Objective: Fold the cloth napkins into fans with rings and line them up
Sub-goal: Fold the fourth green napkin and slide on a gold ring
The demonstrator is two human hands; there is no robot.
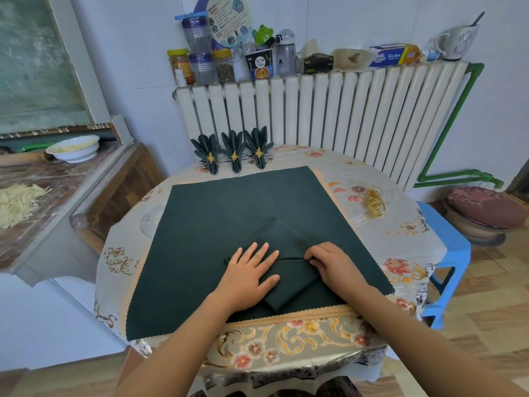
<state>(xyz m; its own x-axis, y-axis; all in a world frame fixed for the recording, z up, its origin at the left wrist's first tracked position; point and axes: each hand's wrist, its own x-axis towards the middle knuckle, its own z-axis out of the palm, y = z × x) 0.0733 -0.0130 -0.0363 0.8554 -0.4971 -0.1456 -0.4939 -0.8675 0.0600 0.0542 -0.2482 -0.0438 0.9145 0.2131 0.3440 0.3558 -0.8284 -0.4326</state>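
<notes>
A big green cloth [229, 213] covers the near table [372, 179], with bare room left and right. On it the folded napkin [289, 285] lies under both hands, its crease running left-right. The left hand [252, 270] presses flat; the right hand [332, 262] pinches that crease's right end.

A white ribbed radiator [329, 110] stands against the pale wall, its top crowded with jars, bottles and a mug. The table [400, 224] wears a floral cloth. A blue stool [446, 239] stands on the wood-patterned floor [486, 325].
</notes>
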